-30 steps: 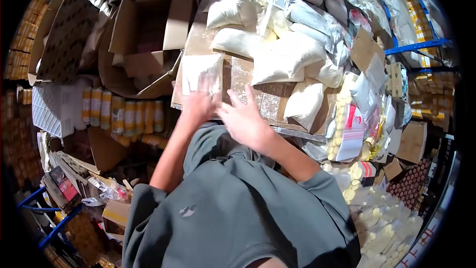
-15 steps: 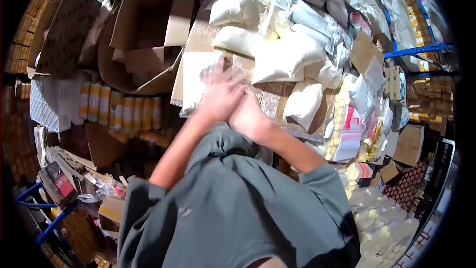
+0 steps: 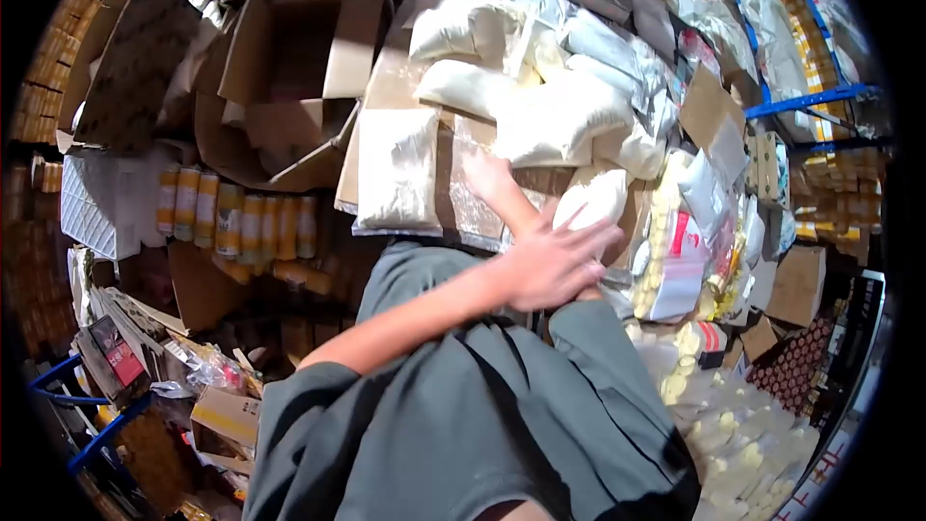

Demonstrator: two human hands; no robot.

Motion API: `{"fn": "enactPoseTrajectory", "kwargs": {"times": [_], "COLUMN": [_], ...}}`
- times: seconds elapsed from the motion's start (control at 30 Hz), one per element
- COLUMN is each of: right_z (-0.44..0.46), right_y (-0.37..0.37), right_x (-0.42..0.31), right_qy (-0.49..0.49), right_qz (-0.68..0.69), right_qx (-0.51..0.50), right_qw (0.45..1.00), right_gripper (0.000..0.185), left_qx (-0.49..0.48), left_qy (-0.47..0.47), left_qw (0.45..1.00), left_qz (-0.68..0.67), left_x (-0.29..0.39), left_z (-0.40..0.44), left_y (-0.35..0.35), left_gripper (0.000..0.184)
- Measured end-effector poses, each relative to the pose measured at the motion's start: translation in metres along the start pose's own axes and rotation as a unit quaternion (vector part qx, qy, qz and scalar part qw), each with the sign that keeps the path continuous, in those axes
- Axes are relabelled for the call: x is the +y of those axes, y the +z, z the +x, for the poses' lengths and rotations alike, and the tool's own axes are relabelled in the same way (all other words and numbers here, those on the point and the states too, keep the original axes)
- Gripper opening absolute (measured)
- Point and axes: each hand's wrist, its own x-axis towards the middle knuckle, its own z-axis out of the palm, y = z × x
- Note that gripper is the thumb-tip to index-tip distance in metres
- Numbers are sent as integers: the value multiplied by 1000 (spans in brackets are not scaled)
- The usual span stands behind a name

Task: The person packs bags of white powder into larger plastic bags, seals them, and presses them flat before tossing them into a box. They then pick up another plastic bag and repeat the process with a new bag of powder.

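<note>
My left hand (image 3: 559,265) reaches across to the right, its fingers spread over my right forearm. Nothing is held in it. My right hand (image 3: 487,177) is over a clear plastic wrapping (image 3: 473,207) on brown cardboard; its fingers are too indistinct to read. A flat, filled bag of off-white powder (image 3: 397,169) lies to the left of my right hand. Close to my left fingertips is a smaller white bag (image 3: 593,197). Beyond my hands, several plump white bags (image 3: 559,116) are piled together.
An open cardboard box (image 3: 289,68) stands at the upper left, above a row of yellow-banded cylinders (image 3: 231,217). Packets of pale round pieces (image 3: 733,434) lie at lower right. Blue shelf bars (image 3: 815,99) cross the right side, and a white crate (image 3: 96,203) sits at left.
My hands, together half a second ago beside the flat bag, have separated. My left hand has moved right along my right forearm, and the flat bag is now uncovered.
</note>
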Motion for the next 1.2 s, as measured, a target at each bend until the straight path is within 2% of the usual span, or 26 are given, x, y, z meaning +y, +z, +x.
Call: {"fn": "enactPoseTrajectory", "kwargs": {"times": [0.07, 0.1, 0.13, 0.17, 0.2, 0.23, 0.27, 0.33, 0.37, 0.47, 0.5, 0.53, 0.57, 0.63, 0.7, 0.73, 0.77, 0.8, 0.83, 0.87, 0.9, 0.93, 1.03, 1.07, 1.13, 1.2], "right_z": [-10, -24, -24, -23, -35, -49, -76, -85, -81, -72, -80, -78, -77, -70, -86, -104, -121, -136, -143, -145, -149, -148, -134, -128, -118, -118], "right_y": [-8, 20, 41, 61, 34, 6, -7, -45, -45, -39, -38, -20, -3, -3, -8, -22, -37, -43, -40, -39, -46, -41, -18, -21, 0, -21], "right_x": [-6, -3, 0, 3, -5, -14, -18, -30, -29, -28, -36, -25, -13, -26, -34, -41, -45, -48, -55, -62, -65, -68, -65, -64, -57, -52], "right_qy": [15, -71, -156, -240, -210, -173, -212, -149, -138, -109, -124, -143, -194, -213, -256, -282, -308, -338, -327, -313, -311, -322, -352, -356, -341, -340], "right_qz": [-24, 28, 16, -2, 7, 10, 105, 129, 92, -18, -179, 35, 238, 183, 128, 98, 62, 30, 37, 44, 58, 44, -15, -10, 317, 100], "right_qx": [-77, 120, 148, 177, 75, -24, 72, 71, 82, 22, 24, 97, 160, 223, 221, 196, 172, 139, 159, 182, 173, 173, 215, 143, 128, 80], "right_qw": [997, 990, 976, 955, 975, 985, 969, 978, 983, 994, 976, 984, 938, 933, 932, 934, 934, 930, 931, 931, 933, 930, 911, 923, 876, 932], "right_gripper": [25, 29, 37, 45, 46, 48, 45, 47, 41, 40, 42, 43, 43, 45, 47, 48, 49, 50, 52, 55, 53, 53, 46, 50, 49, 48], "left_qx": [8, -48, -108, 27, 15, 73, -104, -40, 1, 140, 191, 215, 178, 140, -69, -48, -206, -287, -304, -125, -116, -4, 203, 223, 169, -11], "left_qy": [28, -61, -147, -103, -123, -209, -395, -437, -455, -350, -270, -252, -252, -117, -210, -176, -315, -505, -537, -521, -402, -457, -337, -296, -186, -274], "left_qw": [999, 988, 955, 955, 985, 942, 845, 824, 860, 926, 943, 943, 951, 966, 940, 976, 912, 771, 727, 806, 884, 886, 918, 929, 967, 939], "left_qz": [23, 131, 233, 278, 118, 253, 346, 358, 231, 16, 25, -22, -13, 186, 259, 122, 164, 260, 302, 253, 210, 82, 40, -10, 47, 208], "left_x": [-7, -48, -100, -124, -198, -234, -184, -192, -195, -140, -124, -77, -40, -49, -112, -162, -209, -119, -166, -210, -237, -192, -91, -56, -23, -63], "left_z": [7, 1, -16, -38, -75, -111, -112, -131, -121, -56, -36, -12, 0, -10, -47, -82, -117, -79, -112, -152, -163, -128, -60, -42, -35, -60], "left_y": [-14, -7, 0, -10, 7, 10, -35, -40, -45, -53, -46, -57, -65, -46, -32, -27, -28, -84, -73, -61, -69, -90, -110, -108, -78, -30], "left_gripper": [52, 50, 49, 45, 44, 48, 49, 49, 45, 36, 36, 37, 36, 34, 35, 36, 44, 57, 62, 59, 53, 48, 44, 41, 38, 46]}}
